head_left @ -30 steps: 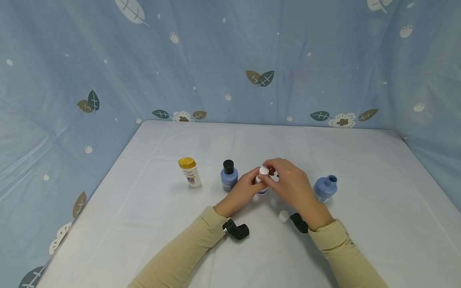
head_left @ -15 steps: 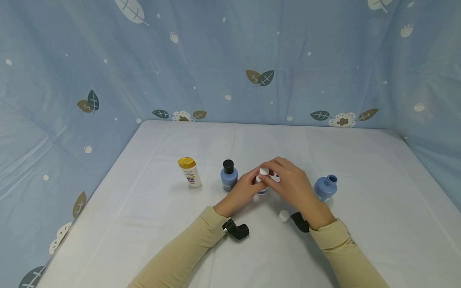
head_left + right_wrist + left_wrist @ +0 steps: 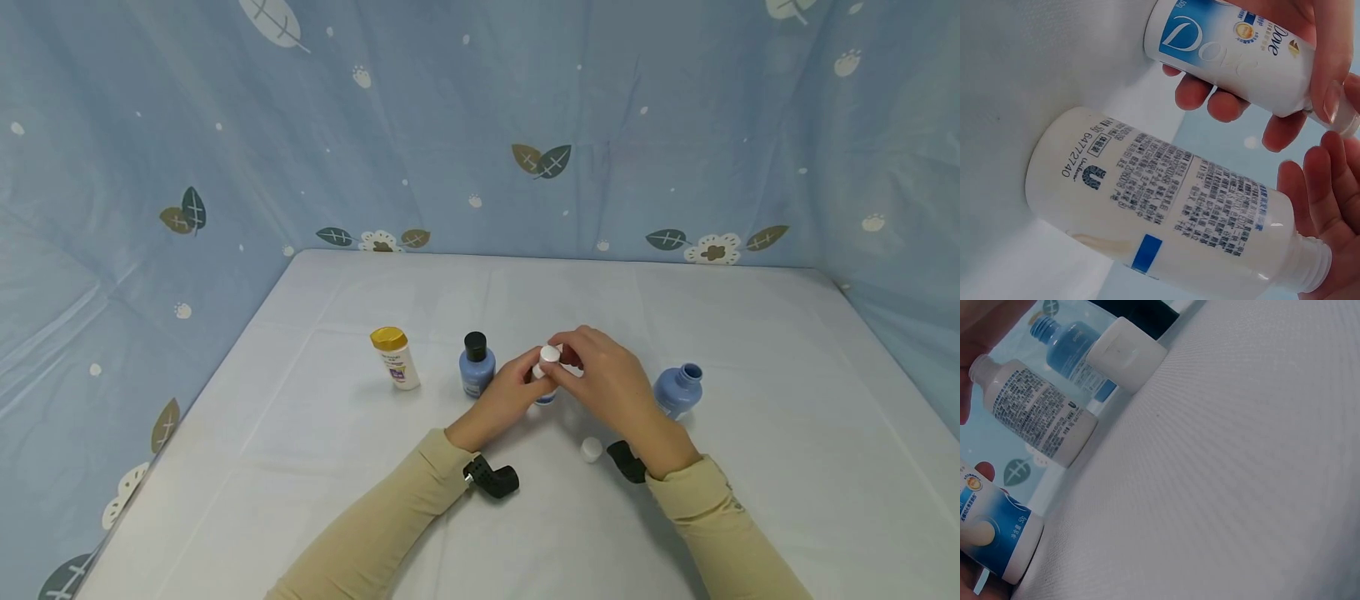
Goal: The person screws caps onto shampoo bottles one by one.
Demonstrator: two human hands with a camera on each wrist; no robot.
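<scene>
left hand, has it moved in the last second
No. In the head view, the left hand is in the same spot, just to the right of the standing black-capped blue bottle.

Diffuse light, faint soft shadows

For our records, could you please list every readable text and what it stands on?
"Dove", twice: held Dove bottle.
"50g": same bottle.
"64772740": uncapped white bottle.
"U": same bottle.
Too small or blurred: most other print; labels on gold-capped bottle, black-capped blue bottle, uncapped blue bottle.
</scene>
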